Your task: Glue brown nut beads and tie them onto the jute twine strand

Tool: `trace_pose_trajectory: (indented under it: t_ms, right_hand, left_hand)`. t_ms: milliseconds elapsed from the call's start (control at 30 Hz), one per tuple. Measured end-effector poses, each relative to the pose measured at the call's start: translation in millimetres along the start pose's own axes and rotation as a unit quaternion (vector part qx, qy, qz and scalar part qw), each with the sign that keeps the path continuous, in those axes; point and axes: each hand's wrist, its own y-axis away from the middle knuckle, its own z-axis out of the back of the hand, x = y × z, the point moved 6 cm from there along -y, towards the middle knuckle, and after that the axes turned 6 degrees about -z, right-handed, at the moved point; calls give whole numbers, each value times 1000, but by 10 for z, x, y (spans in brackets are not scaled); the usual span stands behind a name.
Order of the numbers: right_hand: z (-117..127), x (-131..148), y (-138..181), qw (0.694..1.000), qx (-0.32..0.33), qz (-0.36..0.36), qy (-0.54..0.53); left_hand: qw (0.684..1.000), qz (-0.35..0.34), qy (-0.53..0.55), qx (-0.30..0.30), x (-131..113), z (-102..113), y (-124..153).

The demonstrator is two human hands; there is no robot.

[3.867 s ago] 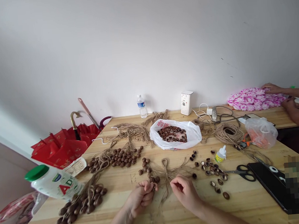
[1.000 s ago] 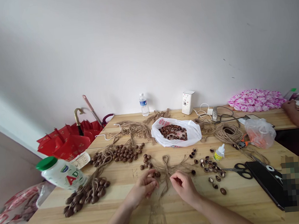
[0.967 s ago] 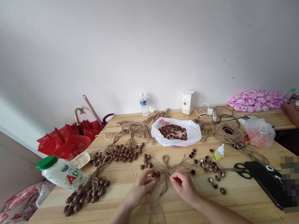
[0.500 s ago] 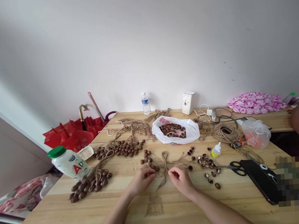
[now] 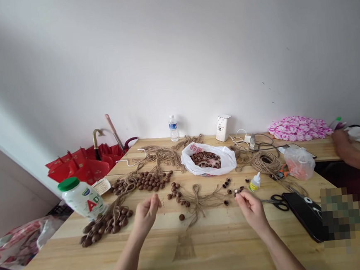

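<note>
My left hand [image 5: 147, 215] is closed above the table, left of the bundle of twine; whatever its curled fingers may hold is hidden. The fingertips of my right hand [image 5: 254, 212] pinch a small brown nut shell [image 5: 236, 192] with a pale inside, among loose shells near the glue bottle. Between my hands lies the knotted twine [image 5: 197, 200], its loop at the top and strands fanned out. A single round brown nut [image 5: 182, 217] rests just below it, and several more nuts [image 5: 175, 189] sit at its upper left.
Behind the twine stands a white plastic bag [image 5: 228, 160] of brown shells. To the right are a glue bottle [image 5: 254, 183], scissors [image 5: 279, 202], a twine coil [image 5: 265, 161] and a black phone [image 5: 301, 217]. A white jar [image 5: 85, 198] and strung nuts [image 5: 109, 226] occupy the left. Another person's arm [image 5: 349, 150] shows far right.
Both hands have moved away from the twine, the left one leftward and the right one to the loose shells. A single nut now shows beside the twine. The view has shifted slightly.
</note>
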Motion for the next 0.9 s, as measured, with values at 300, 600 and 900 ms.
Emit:
trace_pose_trajectory:
  t_ms: [300,600,900]
  right_hand:
    - [-1034,536,695,906,349,200,133]
    - [-1236,496,672,902,347,179,186]
    - [-1112,406,577,901,346,181,189]
  left_hand:
    - [980,-117,-81,136,-69,-841,824]
    - [956,-186,-125,190,-115,-910,817]
    - [945,-227,-138,193,-174,-842,827]
